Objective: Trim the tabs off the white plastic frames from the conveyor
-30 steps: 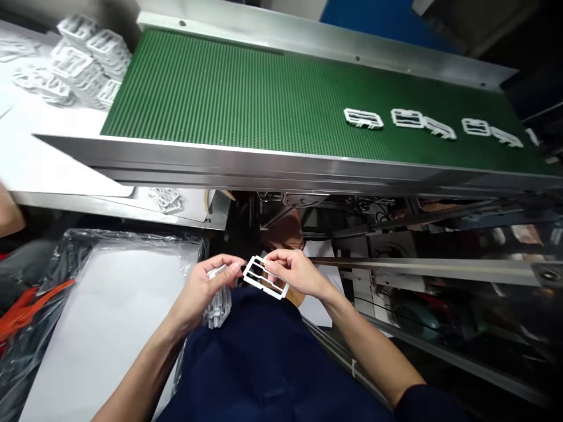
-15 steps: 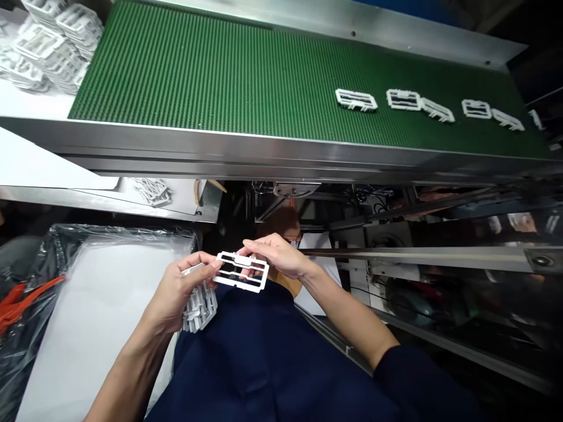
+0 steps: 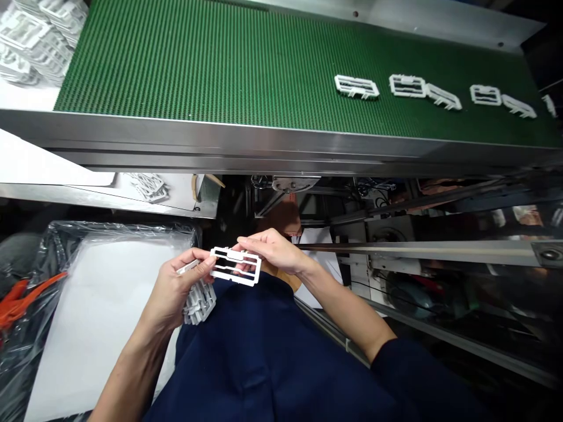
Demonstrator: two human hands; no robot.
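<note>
My left hand (image 3: pixel 169 288) is closed around a small stack of white plastic frames (image 3: pixel 200 303), which hangs below its fingers. Between that hand's thumb and fingers is also the left end of a single white plastic frame (image 3: pixel 235 255), a flat rectangle with long slots. My right hand (image 3: pixel 278 252) grips this same frame by its far long edge, thumb on top; some of its fingers show through the slots and part of them is hidden behind it. Both hands are in front of the dark blue clothing at my waist.
A green ribbed conveyor belt (image 3: pixel 197 64) with a metal side rail (image 3: pixel 264 138) runs across the top, bearing several white frames (image 3: pixel 407 86) at right. Stacked frames (image 3: pixel 37 41) stand at upper left. Below left are a plastic-lined box (image 3: pixel 105 310) and orange-handled tool (image 3: pixel 26 305).
Both hands and the single frame have shifted slightly left and up in view, and the frame's tilt differs a little. The camera has moved slightly; both grips remain.
</note>
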